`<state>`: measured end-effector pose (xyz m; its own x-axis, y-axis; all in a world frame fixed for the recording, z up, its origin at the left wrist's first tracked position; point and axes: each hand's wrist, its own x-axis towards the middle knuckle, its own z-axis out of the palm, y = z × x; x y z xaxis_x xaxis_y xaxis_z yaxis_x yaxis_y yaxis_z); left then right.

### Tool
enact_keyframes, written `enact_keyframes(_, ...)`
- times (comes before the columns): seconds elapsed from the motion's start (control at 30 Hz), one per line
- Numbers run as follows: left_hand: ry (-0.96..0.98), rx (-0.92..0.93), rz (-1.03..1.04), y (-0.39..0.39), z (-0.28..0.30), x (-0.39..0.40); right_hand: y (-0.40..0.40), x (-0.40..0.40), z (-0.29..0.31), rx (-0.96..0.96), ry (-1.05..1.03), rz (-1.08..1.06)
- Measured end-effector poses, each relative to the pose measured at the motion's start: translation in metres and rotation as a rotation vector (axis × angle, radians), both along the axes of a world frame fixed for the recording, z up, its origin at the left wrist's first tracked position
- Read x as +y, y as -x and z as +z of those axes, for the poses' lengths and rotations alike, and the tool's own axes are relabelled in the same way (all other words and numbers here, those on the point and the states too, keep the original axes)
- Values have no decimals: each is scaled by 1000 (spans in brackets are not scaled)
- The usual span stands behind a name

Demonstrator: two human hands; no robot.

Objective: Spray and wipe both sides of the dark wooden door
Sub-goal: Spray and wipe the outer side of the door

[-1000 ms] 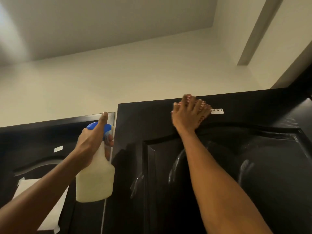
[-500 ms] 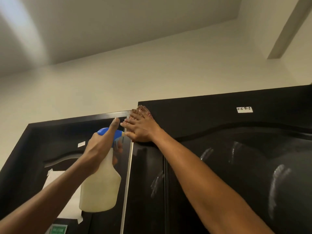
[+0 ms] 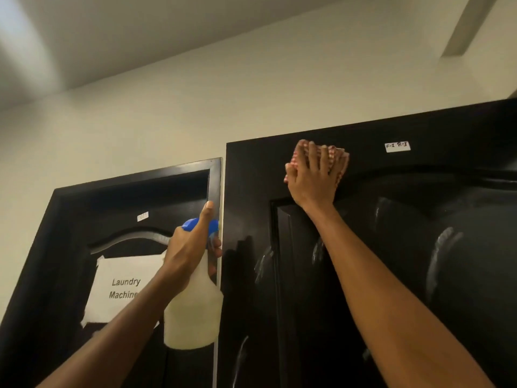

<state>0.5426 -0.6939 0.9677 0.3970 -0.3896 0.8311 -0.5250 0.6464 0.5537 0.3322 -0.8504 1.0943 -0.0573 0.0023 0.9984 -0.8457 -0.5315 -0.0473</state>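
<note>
Right hand point(image 3: 313, 177) presses a checked cloth point(image 3: 337, 155) flat on the dark wooden door point(image 3: 419, 247), frame centre; left hand point(image 3: 190, 247) grips a spray bottle point(image 3: 193, 312) before a "Laundry Machine" sign point(image 3: 123, 287).

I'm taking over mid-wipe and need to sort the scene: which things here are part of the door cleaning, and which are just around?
In the job:
- dark wooden door
- red checked cloth, pressed to the door's top rail by the right hand
- spray bottle, gripped by the left hand

Just around:
- "Laundry Machine" paper sign on the neighbouring door
- small white label
</note>
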Motion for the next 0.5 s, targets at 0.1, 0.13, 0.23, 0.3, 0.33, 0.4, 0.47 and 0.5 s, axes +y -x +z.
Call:
enact_keyframes(0.1,-53,5,3,2,-15,4,-18,2,-39,371,105,-35)
enact_keyframes(0.13,-83,1,-4,5,-22,5,-17,1,-51,445,102,-32)
enact_keyframes(0.23,-176,9,-32,12,-41,4,-9,-2,-67,462,75,-11)
enact_keyframes(0.3,-237,36,-80,12,-49,3,-10,-1,-69,433,61,-12)
enact_keyframes(0.33,-252,39,-98,11,-52,2,-13,0,-68,419,57,-12)
enact_keyframes(0.4,-242,29,-94,8,-54,1,-20,3,-67,389,52,-15)
enact_keyframes(0.47,-223,32,-56,5,-53,1,-30,3,-64,368,35,-9)
enact_keyframes(0.5,-214,41,-34,5,-53,1,-36,4,-61,362,29,-7)
